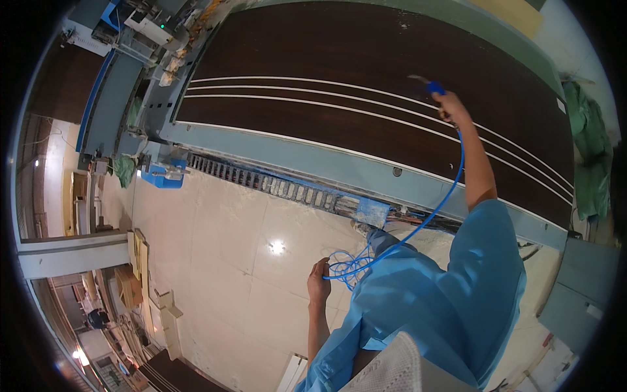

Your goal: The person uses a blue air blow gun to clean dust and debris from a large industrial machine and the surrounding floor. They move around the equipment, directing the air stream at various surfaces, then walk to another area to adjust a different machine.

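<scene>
My right hand (452, 108) is closed round the grip of a blue air blow gun (435, 87), its thin nozzle pointing left over the panel. Under it lies a dark brown door-sized panel (294, 52) with three pale parallel lines running along it. From the gun a blue air hose (450, 189) runs down across my front to my left hand (319, 282). That hand is low at my left side, its fingers closed on the hose. Loose coils of the hose hang beside it, near my leg.
The panel rests on a grey-blue machine bed (294, 153). Along its near side runs a dusty cable chain (261, 186). Machine heads (147, 29) stand at the far left. A green cloth (584, 150) hangs at the right, above a grey cabinet (578, 294). Boards (170, 320) stand at lower left.
</scene>
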